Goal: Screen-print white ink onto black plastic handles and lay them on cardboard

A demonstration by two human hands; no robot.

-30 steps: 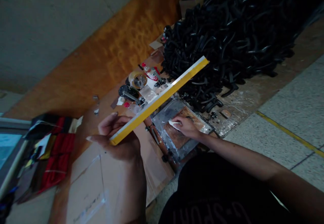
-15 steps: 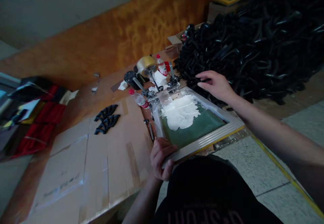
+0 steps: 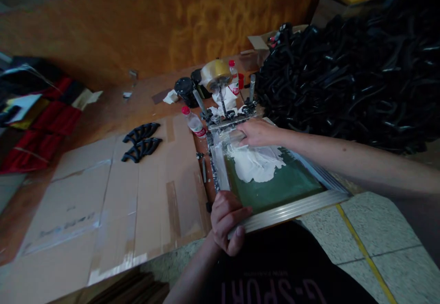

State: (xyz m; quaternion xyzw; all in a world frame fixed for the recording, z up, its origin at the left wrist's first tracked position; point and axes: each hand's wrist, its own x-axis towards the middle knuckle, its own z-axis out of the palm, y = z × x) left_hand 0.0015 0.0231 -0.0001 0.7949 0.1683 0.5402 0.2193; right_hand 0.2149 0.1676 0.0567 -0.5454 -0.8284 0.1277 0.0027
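Note:
A screen-printing frame [image 3: 292,209] lies flat on the workbench, its green mesh [image 3: 285,184] smeared with white ink [image 3: 256,163]. My left hand [image 3: 225,219] grips the frame's near left corner, fingers curled round the pale rail. At the far end of the mesh, my right hand [image 3: 256,133] rests next to the metal hinge clamps [image 3: 228,113]; its fingers are curled on something I cannot make out in the white ink.
A big heap of black plastic parts [image 3: 354,75] fills the right. Two black curved pieces [image 3: 140,141] lie on taped cardboard [image 3: 103,194] at left. A small bottle [image 3: 194,122], tape roll [image 3: 216,73] and black pot [image 3: 184,89] stand behind the frame. Red cloth [image 3: 34,121] lies far left.
The frame, raised on edge a second ago, now lies flat. My left hand shifted to its near corner. My right hand left the base plate, passed the black heap, and came down onto the mesh.

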